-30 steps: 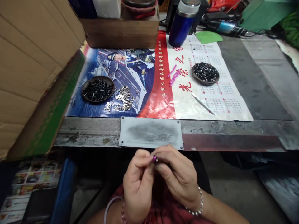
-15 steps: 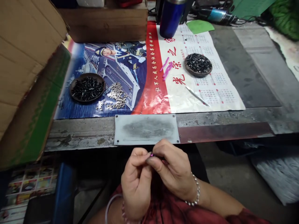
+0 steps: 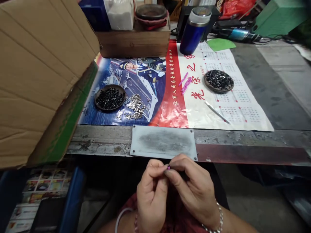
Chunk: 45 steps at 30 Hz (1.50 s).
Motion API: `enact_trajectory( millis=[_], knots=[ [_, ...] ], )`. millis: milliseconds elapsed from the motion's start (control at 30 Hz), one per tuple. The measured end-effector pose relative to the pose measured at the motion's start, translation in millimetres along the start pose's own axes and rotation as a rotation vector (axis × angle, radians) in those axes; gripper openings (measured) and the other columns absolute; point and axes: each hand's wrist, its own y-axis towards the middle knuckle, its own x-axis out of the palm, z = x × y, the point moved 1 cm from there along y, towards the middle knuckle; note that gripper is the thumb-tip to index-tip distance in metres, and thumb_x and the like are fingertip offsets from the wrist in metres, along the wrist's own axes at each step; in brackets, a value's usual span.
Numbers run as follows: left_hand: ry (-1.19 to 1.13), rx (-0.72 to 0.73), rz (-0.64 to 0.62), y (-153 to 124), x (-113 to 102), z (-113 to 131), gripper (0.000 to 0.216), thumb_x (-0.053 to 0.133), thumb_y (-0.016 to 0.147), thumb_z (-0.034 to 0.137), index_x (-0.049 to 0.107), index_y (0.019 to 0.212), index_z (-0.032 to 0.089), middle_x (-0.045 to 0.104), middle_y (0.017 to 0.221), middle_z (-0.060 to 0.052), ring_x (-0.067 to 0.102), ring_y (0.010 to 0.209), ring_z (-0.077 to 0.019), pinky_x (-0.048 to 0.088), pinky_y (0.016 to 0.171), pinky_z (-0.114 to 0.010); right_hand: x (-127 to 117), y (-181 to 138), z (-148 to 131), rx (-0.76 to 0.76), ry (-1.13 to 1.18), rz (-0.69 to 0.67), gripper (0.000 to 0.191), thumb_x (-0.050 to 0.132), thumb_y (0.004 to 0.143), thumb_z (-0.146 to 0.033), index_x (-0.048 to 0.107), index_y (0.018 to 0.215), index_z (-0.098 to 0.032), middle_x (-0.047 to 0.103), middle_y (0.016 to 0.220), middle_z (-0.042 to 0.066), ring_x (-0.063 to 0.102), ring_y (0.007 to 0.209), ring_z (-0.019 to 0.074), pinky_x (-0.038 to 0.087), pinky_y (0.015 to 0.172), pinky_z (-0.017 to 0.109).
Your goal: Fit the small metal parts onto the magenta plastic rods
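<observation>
Just off the table's front edge, my left hand (image 3: 153, 192) and my right hand (image 3: 195, 189) meet fingertip to fingertip. Between their pinched thumbs and fingers shows a tiny purple piece (image 3: 168, 167) with a dark end; most of it is hidden. Nearest to the hands is a pale plate (image 3: 188, 152) with a dark smudged middle, fixed at the edge. Beyond lie several pink-purple strips (image 3: 186, 84), a slim pointed metal tool (image 3: 218, 112) and a heap of small shiny metal rings (image 3: 136, 107).
Two round dishes, left (image 3: 97, 105) and right (image 3: 206, 86), hold many small black pieces. A printed poster (image 3: 165, 115) covers the tabletop under them. Farther back stand a blue tumbler (image 3: 193, 37) and a wooden box (image 3: 133, 43). A large cardboard box (image 3: 46, 71) blocks the left side.
The view has shifted, so the table and hands sit farther right and lower in the picture. My hands keep their pinch, and the purple piece still shows between the fingertips.
</observation>
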Motion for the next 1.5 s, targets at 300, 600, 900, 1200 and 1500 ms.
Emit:
enact_trajectory(
  millis=[300,600,900,1200,1500],
  knots=[
    [-0.028,-0.01,0.08,1,-4,-2,0.014,0.062,0.098,0.015,0.073,0.102,0.024,0.063,0.091,-0.002,0.064,0.082,-0.0139,0.056,0.076,-0.021,8,-8,-1,-0.024,0.007,0.035,0.012,0.063,0.093,-0.007,0.065,0.097,-0.018,0.067,0.082,0.002,0.066,0.072,0.0121,0.056,0.065,0.021],
    [-0.147,-0.12,0.104,-1,-3,0,0.007,0.069,0.095,0.02,0.075,0.098,0.023,0.064,0.092,-0.002,0.065,0.083,-0.0131,0.055,0.074,-0.019,7,-9,0,-0.041,0.074,0.028,0.024,0.059,0.092,-0.002,0.065,0.106,-0.019,0.068,0.089,0.003,0.067,0.079,0.0128,0.057,0.071,0.023],
    [-0.41,-0.367,0.184,7,5,6,0.01,0.079,0.088,0.027,0.072,0.092,0.02,0.059,0.069,0.003,0.047,0.05,-0.004,0.043,0.049,-0.013,3,-14,8,0.013,0.23,0.079,0.03,0.056,0.092,-0.002,0.065,0.112,-0.023,0.065,0.092,0.004,0.065,0.075,0.0145,0.057,0.066,0.028],
    [-0.426,-0.38,0.165,12,7,9,0.013,0.081,0.087,0.028,0.077,0.095,0.019,0.063,0.059,0.002,0.048,0.047,-0.0038,0.042,0.047,-0.01,4,-11,8,0.047,0.14,0.086,0.023,0.059,0.092,-0.002,0.064,0.102,-0.022,0.065,0.086,0.002,0.065,0.076,0.0127,0.056,0.067,0.024],
    [-0.419,-0.372,0.15,16,11,12,0.011,0.083,0.085,0.028,0.079,0.092,0.021,0.063,0.057,0.003,0.05,0.048,-0.0031,0.043,0.048,-0.008,-5,-9,12,-0.008,0.13,0.068,0.026,0.06,0.092,-0.001,0.067,0.107,-0.022,0.069,0.089,0.002,0.069,0.077,0.0123,0.059,0.068,0.022]
  ],
)
